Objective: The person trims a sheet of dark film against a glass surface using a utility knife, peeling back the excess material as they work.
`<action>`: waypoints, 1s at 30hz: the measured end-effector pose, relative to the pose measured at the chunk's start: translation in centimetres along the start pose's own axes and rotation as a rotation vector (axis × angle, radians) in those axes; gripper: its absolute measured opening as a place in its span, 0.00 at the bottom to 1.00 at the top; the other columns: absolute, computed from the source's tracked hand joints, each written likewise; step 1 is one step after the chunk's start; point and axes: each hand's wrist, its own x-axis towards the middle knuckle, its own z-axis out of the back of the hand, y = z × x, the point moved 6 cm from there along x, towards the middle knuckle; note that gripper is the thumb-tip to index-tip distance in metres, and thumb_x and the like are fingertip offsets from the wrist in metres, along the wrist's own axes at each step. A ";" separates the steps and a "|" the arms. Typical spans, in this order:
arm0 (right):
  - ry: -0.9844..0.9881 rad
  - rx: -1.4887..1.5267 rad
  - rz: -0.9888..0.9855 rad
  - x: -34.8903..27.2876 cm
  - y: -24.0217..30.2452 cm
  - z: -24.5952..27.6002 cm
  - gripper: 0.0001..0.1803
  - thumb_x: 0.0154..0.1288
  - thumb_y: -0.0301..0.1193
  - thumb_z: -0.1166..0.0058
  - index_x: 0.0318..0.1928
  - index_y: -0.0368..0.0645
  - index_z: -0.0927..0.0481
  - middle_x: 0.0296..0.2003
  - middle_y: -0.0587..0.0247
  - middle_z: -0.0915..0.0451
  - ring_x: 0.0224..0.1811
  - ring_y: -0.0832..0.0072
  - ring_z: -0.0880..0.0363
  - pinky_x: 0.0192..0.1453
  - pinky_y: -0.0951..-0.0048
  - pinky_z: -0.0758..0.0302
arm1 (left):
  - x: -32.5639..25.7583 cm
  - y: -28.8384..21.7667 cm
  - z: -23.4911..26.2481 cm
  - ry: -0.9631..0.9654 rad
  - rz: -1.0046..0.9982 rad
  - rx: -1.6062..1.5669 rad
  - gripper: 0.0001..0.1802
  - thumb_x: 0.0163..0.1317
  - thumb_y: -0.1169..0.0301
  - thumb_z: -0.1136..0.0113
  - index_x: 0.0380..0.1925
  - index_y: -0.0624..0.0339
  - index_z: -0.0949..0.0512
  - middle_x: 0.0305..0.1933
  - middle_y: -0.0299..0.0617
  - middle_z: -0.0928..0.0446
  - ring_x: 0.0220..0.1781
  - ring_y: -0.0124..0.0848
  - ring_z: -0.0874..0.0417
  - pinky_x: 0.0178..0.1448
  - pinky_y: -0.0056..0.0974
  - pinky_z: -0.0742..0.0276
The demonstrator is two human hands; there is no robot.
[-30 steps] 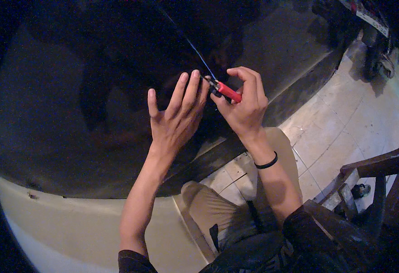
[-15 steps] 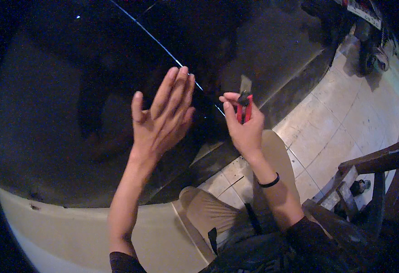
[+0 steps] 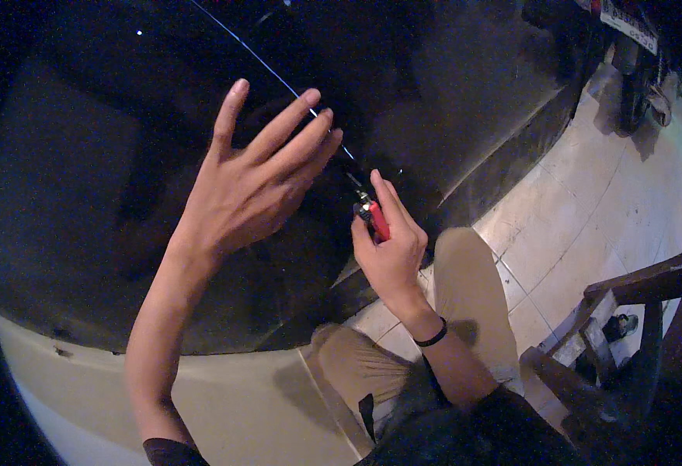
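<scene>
My right hand (image 3: 391,252) is closed round a small hand tool with red and black handles (image 3: 378,221). A shiny metal part shows at its head, and its slim dark tip points up and left. I cannot make out its exact kind. My left hand (image 3: 255,175) hovers palm down with fingers spread and nothing in its grasp. Its fingertips overlap a thin bright line (image 3: 259,62) that runs diagonally across the dark, glossy surface (image 3: 69,233) and ends near the tool. Whether that line is a strand or a reflection, I cannot tell.
A pale wall or ledge (image 3: 162,396) lies at the lower left. Light floor tiles (image 3: 566,210) stretch along the right. Beyond them, part of a vehicle with a plate (image 3: 628,27) stands upper right. Wooden furniture (image 3: 636,279) is at lower right, beside my knees.
My left hand has shifted left, its fingers spreading wider. My right hand has moved left and down and turned the tool, so its head now points up-left towards the bright line.
</scene>
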 end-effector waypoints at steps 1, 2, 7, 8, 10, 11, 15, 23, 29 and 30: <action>0.000 0.013 0.001 0.4 0.0 -0.1 0.40 0.58 0.18 0.33 0.74 0.42 0.25 0.65 0.36 0.19 0.63 0.44 0.16 0.65 0.57 0.17 | 0.0 0.1 0.0 0.015 -0.013 0.005 0.38 0.62 0.56 0.29 0.75 0.37 0.25 0.82 0.28 0.33 0.87 0.29 0.39 0.88 0.71 0.64; -0.001 0.015 0.001 0.7 -0.2 0.0 0.39 0.58 0.18 0.33 0.73 0.42 0.23 0.64 0.37 0.19 0.63 0.45 0.15 0.65 0.57 0.17 | -0.1 0.1 0.0 0.011 -0.017 0.023 0.39 0.61 0.53 0.29 0.75 0.38 0.25 0.81 0.28 0.33 0.86 0.28 0.39 0.89 0.70 0.64; 0.032 0.119 0.007 1.5 -0.7 0.7 0.34 0.58 0.20 0.31 0.68 0.39 0.19 0.60 0.43 0.16 0.56 0.57 0.11 0.58 0.63 0.16 | 0.9 1.0 0.7 -0.035 -0.089 -0.049 0.35 0.62 0.50 0.30 0.69 0.43 0.20 0.72 0.26 0.27 0.82 0.27 0.35 0.89 0.64 0.56; 0.032 0.141 -0.013 1.6 -0.9 0.7 0.31 0.59 0.21 0.31 0.65 0.38 0.18 0.59 0.46 0.15 0.53 0.60 0.11 0.56 0.66 0.16 | 0.9 1.1 0.7 -0.024 -0.107 -0.062 0.36 0.61 0.50 0.30 0.70 0.44 0.20 0.72 0.26 0.27 0.82 0.27 0.35 0.89 0.63 0.55; 0.035 0.180 -0.043 1.8 -1.2 0.8 0.25 0.61 0.22 0.30 0.60 0.37 0.17 0.54 0.50 0.14 0.48 0.65 0.11 0.51 0.68 0.17 | 0.9 1.6 0.9 -0.018 -0.131 -0.078 0.36 0.60 0.50 0.29 0.69 0.45 0.20 0.71 0.26 0.27 0.81 0.27 0.35 0.88 0.63 0.55; 0.039 0.197 -0.056 2.1 -1.4 0.8 0.22 0.62 0.24 0.29 0.58 0.37 0.16 0.50 0.52 0.14 0.45 0.66 0.12 0.49 0.69 0.18 | 1.0 1.7 1.0 -0.014 -0.143 -0.090 0.36 0.60 0.50 0.28 0.69 0.45 0.20 0.71 0.26 0.27 0.81 0.28 0.34 0.88 0.63 0.55; 0.134 0.249 -0.203 3.6 -0.2 -0.1 0.17 0.66 0.31 0.26 0.49 0.36 0.17 0.39 0.57 0.18 0.36 0.68 0.17 0.42 0.68 0.22 | 1.0 1.8 1.3 0.079 -0.129 -0.119 0.43 0.57 0.50 0.27 0.75 0.44 0.25 0.74 0.30 0.27 0.83 0.32 0.34 0.88 0.65 0.60; -0.036 0.129 -0.110 4.0 -0.8 0.6 0.20 0.63 0.37 0.22 0.42 0.36 0.18 0.33 0.56 0.22 0.31 0.61 0.21 0.37 0.63 0.26 | 1.1 0.7 1.4 0.071 -0.053 -0.135 0.42 0.55 0.54 0.24 0.72 0.46 0.23 0.73 0.37 0.27 0.83 0.35 0.35 0.88 0.66 0.63; 0.055 0.127 -0.178 3.5 -0.5 1.9 0.19 0.62 0.38 0.21 0.41 0.38 0.16 0.32 0.62 0.20 0.28 0.72 0.25 0.32 0.67 0.28 | 2.2 -0.4 1.7 0.077 -0.013 -0.179 0.37 0.53 0.58 0.22 0.66 0.42 0.19 0.68 0.42 0.27 0.81 0.41 0.32 0.88 0.67 0.61; 0.099 0.146 -0.175 3.6 -0.6 2.3 0.20 0.62 0.39 0.21 0.42 0.38 0.18 0.32 0.59 0.20 0.28 0.66 0.23 0.32 0.62 0.27 | 2.3 -0.6 1.9 0.050 -0.019 -0.205 0.34 0.53 0.59 0.24 0.63 0.41 0.18 0.66 0.40 0.26 0.80 0.39 0.31 0.88 0.66 0.61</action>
